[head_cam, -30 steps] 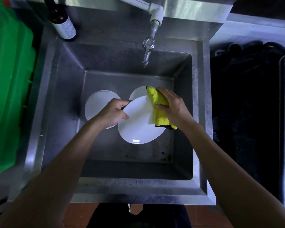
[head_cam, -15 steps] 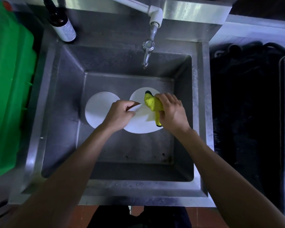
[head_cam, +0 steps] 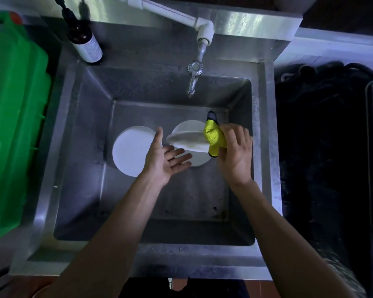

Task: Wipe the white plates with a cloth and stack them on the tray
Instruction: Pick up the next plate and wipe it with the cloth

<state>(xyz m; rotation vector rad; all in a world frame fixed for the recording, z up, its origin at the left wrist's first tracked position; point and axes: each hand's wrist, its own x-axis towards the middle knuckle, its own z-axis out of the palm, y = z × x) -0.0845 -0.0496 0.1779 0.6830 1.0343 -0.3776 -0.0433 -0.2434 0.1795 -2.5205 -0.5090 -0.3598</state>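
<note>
Released by the left hand, whose fingers now spread empty, the white plate hangs edge-on over the steel sink, pinched through the yellow cloth by the right hand, which should probably regain left-hand support before wiping.

— How many white plates do you count?
— Three: one flat plate on the sink floor at left, one tilted plate held edge-on, and one lower plate lying beneath it.
— Cloths?
— One yellow cloth.
— Hands?
— Two: the left hand and the right hand.
— And the fixtures?
— One steel sink, one tap, one white pipe.
— Anything else?
— One dark bottle and one green container.
</note>
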